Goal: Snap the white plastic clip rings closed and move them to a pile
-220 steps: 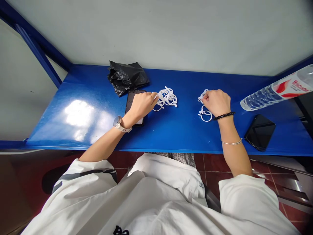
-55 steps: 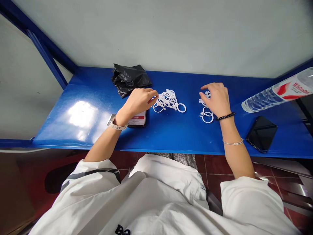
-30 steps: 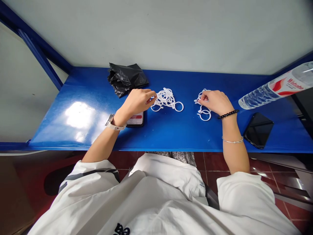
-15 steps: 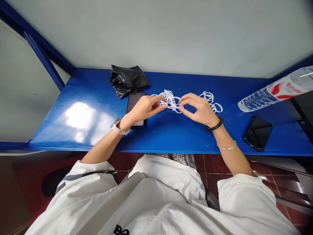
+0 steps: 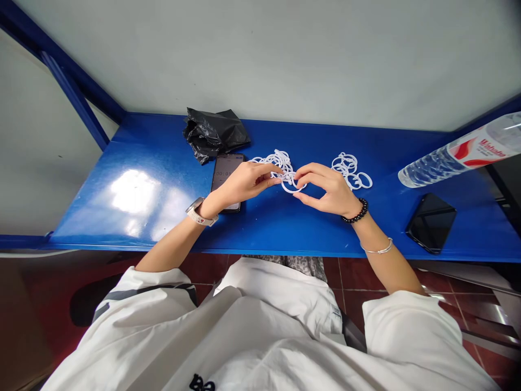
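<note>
In the head view, a white ring [image 5: 290,191] sits between the left hand [image 5: 245,182] and right hand [image 5: 326,189], grasped by the fingertips of both. Beyond them, a tangled heap [image 5: 278,156] and a looser cluster [image 5: 346,169] of slim, smooth, round rings lie on the glossy blue worktop [image 5: 260,231].

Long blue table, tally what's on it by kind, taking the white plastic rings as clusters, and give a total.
Clusters of overlapping white plastic rings: 2
Black rectangular phones: 2
Crumpled black plastic bag: 1
Clear plastic bottle with red-and-white label: 1
Total: 6
</note>
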`<state>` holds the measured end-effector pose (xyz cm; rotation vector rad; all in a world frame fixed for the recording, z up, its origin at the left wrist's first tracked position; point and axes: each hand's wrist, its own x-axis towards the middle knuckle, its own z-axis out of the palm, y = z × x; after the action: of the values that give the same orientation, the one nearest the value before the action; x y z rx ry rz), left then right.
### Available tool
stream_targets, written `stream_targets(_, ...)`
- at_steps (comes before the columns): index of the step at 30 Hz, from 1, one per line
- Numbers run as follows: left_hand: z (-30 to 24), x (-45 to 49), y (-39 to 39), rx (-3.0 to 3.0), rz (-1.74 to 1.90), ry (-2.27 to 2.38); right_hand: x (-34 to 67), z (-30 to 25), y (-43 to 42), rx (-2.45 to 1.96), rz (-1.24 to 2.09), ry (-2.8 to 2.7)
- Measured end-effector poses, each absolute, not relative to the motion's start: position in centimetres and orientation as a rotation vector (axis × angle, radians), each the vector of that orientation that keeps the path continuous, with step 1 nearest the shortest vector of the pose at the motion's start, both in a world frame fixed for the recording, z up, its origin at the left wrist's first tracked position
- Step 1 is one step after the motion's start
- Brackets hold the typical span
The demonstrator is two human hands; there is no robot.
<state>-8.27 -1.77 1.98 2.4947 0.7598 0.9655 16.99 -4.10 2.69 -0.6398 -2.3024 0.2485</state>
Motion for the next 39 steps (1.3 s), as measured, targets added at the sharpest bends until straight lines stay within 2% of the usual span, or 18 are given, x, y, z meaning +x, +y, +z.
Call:
stream_targets(9, 1.7, -7.8, -2.5, 2.547, 0.899, 0.798, 16.2, 2.2, -4.7, -0.881, 0.341, -2.206)
stream_targets(16, 1.3, -7.5, -2.9, 2.574, 1.010, 0.695, 15.8, 1.8, -4.8, -1.002, 0.616, -2.081)
stream_targets(21, 1.6, -7.1, -3.2, 2.329, 1.036, 0.812, 15.6, 1.4, -4.6, -1.088, 0.800, -1.836)
stream_targets(27, 2.3, -6.3, -4.2, 1.882, 0.901, 0.841, 15.0, 1.0, -5.1, -1.083, 0.641, -1.680)
stream_targets(33, 2.7, -5.9, -5.1, 1.867, 0.918, 0.771, 14.5, 0.8, -5.7, -1.087, 0.443, -1.801)
stream_targets(39, 2.6, -6.1, -4.5, 1.824, 1.008, 0.805, 14.3, 0.6, -5.9, -0.912, 0.245, -2.009)
